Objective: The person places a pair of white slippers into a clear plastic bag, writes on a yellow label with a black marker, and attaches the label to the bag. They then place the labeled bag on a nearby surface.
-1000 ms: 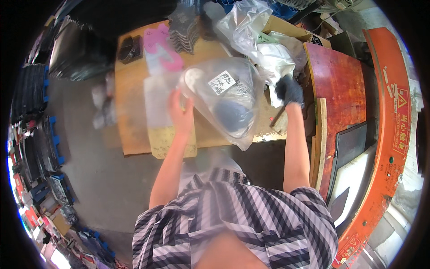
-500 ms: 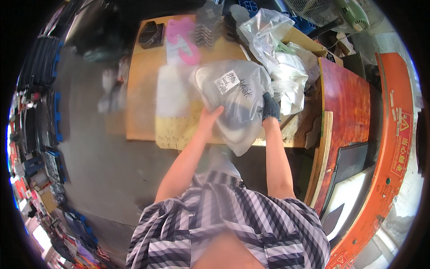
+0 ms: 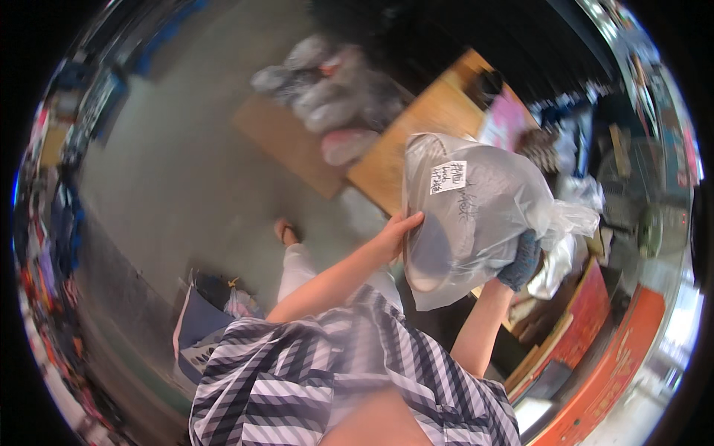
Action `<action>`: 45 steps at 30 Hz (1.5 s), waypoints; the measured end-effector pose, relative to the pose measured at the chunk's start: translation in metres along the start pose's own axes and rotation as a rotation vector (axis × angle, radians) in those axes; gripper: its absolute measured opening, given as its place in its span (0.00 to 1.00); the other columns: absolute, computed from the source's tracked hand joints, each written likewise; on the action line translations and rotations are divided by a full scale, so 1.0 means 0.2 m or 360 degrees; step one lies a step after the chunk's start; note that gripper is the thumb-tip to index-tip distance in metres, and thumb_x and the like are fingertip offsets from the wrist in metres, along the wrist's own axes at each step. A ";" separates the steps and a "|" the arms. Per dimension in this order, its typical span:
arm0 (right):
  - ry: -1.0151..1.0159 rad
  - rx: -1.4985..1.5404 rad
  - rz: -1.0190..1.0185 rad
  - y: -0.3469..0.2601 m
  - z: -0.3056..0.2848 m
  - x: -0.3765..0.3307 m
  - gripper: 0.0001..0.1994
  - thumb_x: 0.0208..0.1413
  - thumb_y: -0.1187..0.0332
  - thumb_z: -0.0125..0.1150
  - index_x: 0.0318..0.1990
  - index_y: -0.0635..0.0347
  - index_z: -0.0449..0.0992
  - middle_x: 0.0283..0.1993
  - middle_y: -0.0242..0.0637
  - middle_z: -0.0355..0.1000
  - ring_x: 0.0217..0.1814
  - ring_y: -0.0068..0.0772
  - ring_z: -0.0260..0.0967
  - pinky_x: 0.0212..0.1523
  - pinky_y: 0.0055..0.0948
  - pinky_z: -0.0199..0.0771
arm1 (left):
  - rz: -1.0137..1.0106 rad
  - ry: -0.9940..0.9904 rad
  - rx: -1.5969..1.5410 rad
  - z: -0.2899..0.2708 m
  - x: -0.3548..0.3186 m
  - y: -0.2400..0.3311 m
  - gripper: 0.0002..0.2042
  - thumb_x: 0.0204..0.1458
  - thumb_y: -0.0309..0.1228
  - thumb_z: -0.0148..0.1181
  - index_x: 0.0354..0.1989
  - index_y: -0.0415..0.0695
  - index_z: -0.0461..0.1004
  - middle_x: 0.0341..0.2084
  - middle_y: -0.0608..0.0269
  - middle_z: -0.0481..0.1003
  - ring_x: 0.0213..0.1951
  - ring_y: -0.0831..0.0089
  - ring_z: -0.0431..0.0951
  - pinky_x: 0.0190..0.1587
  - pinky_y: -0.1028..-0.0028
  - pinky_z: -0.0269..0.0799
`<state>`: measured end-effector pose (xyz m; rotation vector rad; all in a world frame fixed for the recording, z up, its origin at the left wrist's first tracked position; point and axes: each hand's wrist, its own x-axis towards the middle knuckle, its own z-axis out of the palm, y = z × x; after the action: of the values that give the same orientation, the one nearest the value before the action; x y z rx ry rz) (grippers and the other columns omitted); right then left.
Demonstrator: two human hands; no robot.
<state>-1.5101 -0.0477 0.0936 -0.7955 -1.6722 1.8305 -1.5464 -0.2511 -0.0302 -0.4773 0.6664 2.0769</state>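
Observation:
A full, translucent plastic bag (image 3: 506, 189) is held up in front of me, with a small white label (image 3: 448, 177) and dark handwriting on it. Its contents are pale and dark shapes I cannot make out through the film. My bare left hand (image 3: 402, 232) grips the bag's left side, thumb on the front. My right hand (image 3: 522, 262), in a dark grey-blue glove, clasps the lower right side below the bunched neck; part of its fingers is hidden by the plastic.
Behind the bag is a wooden table (image 3: 439, 111) carrying a pink piece (image 3: 503, 121). Several filled clear bags (image 3: 331, 97) lie on the floor by a flat cardboard sheet (image 3: 286, 141). An orange metal beam (image 3: 621, 357) stands at right, a dark blue bag (image 3: 201, 323) at lower left.
My body and view have turned left, away from the table, which now appears further right. The bag has come along in both hands, and the filled bags on the floor show more fully.

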 end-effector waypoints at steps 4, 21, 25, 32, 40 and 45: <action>0.0109 0.0349 0.0383 0.15 0.85 -0.09 0.16 0.57 0.65 0.53 0.50 0.64 0.68 0.50 0.40 0.68 0.51 0.34 0.66 0.50 0.36 0.68 | -0.0032 0.0155 -0.0288 -0.40 -0.20 0.70 0.25 0.51 0.38 0.60 0.55 0.42 0.62 0.44 0.60 0.73 0.45 0.69 0.73 0.49 0.68 0.70; -0.0406 -0.0359 0.1313 1.16 2.29 -0.41 0.11 0.54 0.61 0.52 0.45 0.48 0.69 0.31 0.29 0.69 0.22 0.27 0.64 0.14 0.26 0.58 | 0.0768 0.1499 0.0390 -1.85 -0.49 1.95 0.31 0.48 0.30 0.61 0.62 0.43 0.57 0.47 0.57 0.71 0.51 0.69 0.70 0.56 0.69 0.62; -0.0714 -0.0618 0.1537 1.27 2.11 -0.32 0.08 0.54 0.59 0.49 0.30 0.48 0.70 0.17 0.28 0.61 0.14 0.26 0.57 0.15 0.29 0.58 | 0.0525 0.1763 0.0951 -2.03 -0.48 2.05 0.26 0.48 0.33 0.62 0.57 0.45 0.65 0.42 0.64 0.73 0.43 0.75 0.71 0.48 0.73 0.65; -0.0961 -0.1713 0.1675 1.11 1.43 -0.42 0.08 0.55 0.62 0.47 0.34 0.53 0.69 0.23 0.33 0.66 0.15 0.25 0.62 0.13 0.28 0.59 | -0.0126 0.1277 0.0689 -1.83 -0.74 1.55 0.15 0.49 0.29 0.60 0.47 0.41 0.73 0.35 0.62 0.76 0.33 0.74 0.75 0.34 0.73 0.72; -0.0233 -0.1065 0.1886 0.83 0.76 -1.19 0.08 0.54 0.62 0.48 0.32 0.54 0.70 0.24 0.34 0.69 0.17 0.27 0.64 0.15 0.28 0.62 | -0.0099 0.0660 0.1286 -1.83 -0.84 1.21 0.15 0.49 0.31 0.58 0.45 0.39 0.73 0.32 0.59 0.77 0.32 0.72 0.75 0.34 0.73 0.72; -0.0165 -0.1064 0.1810 0.65 0.75 -1.64 0.10 0.53 0.62 0.50 0.32 0.59 0.72 0.24 0.35 0.70 0.17 0.28 0.65 0.14 0.28 0.61 | -0.0220 0.0320 0.2127 -1.70 -0.62 1.32 0.15 0.50 0.29 0.57 0.47 0.42 0.72 0.32 0.68 0.74 0.30 0.81 0.72 0.30 0.79 0.67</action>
<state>-1.3949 -0.3998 -0.0040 -2.3319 -2.1299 1.9032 -1.6722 -0.6632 -0.1534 0.0653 1.8318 1.0662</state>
